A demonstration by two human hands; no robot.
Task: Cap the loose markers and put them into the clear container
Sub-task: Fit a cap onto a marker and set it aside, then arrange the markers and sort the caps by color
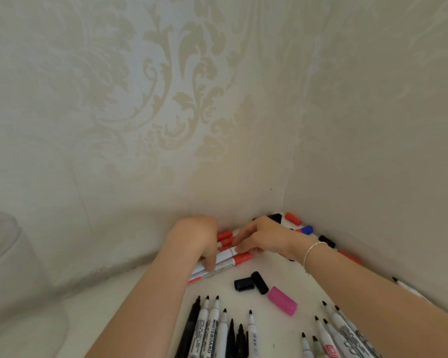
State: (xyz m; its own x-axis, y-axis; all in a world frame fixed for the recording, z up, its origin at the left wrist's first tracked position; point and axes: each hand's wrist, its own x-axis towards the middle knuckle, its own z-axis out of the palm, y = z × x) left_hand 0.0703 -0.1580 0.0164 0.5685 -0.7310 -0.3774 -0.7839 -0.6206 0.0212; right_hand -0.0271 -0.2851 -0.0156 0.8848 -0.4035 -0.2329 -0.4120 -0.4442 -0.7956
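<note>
Several white markers with red caps [239,258] lie bunched near the wall corner. My left hand [195,237] rests on their barrels, fingers curled around one white barrel. My right hand [263,237] meets it from the right, fingertips at the capped end of the same marker. Uncapped black-tipped markers [212,329] lie in a row near me, with more uncapped markers [334,329] at the right. Two loose black caps [251,282] and a pink cap [282,301] sit between. The clear container [3,244] stands at the far left, faint against the wall.
Patterned walls meet in a corner just behind the hands. More loose caps lie along the right wall: a red cap [292,218], a blue cap [307,230] and a black cap [327,241]. The white tabletop [93,306] shows bare between the container and my left arm.
</note>
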